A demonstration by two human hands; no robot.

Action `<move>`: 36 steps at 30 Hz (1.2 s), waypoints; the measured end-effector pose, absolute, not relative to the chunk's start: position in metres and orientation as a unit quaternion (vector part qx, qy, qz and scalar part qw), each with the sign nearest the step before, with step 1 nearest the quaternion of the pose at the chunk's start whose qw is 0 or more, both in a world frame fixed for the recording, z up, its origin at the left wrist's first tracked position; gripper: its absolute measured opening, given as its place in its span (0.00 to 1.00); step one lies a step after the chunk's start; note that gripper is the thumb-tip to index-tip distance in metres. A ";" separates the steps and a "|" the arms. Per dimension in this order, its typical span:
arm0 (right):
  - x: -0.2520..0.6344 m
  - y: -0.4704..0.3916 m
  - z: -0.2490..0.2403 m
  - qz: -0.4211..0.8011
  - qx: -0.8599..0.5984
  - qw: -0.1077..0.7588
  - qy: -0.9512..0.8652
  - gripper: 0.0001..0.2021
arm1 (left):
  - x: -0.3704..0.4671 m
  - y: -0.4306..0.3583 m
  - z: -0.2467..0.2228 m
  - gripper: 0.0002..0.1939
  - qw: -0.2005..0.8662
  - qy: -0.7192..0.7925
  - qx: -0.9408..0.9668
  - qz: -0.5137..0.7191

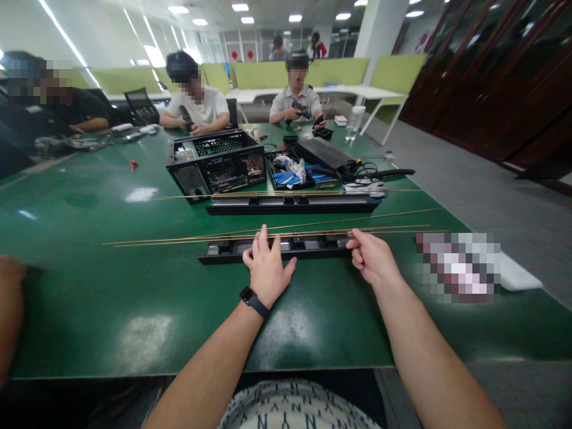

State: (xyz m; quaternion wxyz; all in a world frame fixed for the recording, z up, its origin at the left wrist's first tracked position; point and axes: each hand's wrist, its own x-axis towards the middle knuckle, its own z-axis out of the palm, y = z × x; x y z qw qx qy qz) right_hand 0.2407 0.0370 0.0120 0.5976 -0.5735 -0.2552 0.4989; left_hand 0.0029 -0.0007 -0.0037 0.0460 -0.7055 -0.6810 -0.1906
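Observation:
A long black metal rail [308, 254] with dark blocks along its channel lies crosswise before me. Thin gold-coloured rods [156, 242] run along its top and stick out past both ends. My left hand [269, 265], with a dark watch [254, 301] on the wrist, rests over the middle of the rail with its fingers spread, touching the rods. At the rail's right end, my right hand [373, 257] has thumb and forefinger pinched at a rod; its other fingers are curled. Behind lies a second black rail [290, 208] with more thin rods across it.
An opened computer case [192, 176] stands behind the rails, beside a black tray [271, 170] with blue-and-white gloves [290, 173]. A blurred-out object [456, 265] and a white item [518, 268] lie right. Co-workers sit opposite; another person's arm [9, 298] shows at left.

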 end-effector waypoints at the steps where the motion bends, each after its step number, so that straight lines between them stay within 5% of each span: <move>1: 0.241 0.037 0.012 0.500 -0.573 0.597 -0.257 0.10 | 0.003 -0.001 -0.004 0.34 0.047 -0.681 -0.706 -0.191; 36: 0.241 0.037 0.012 0.492 -0.577 0.599 -0.257 0.11 | 0.003 -0.002 -0.001 0.34 0.036 -0.685 -0.703 -0.186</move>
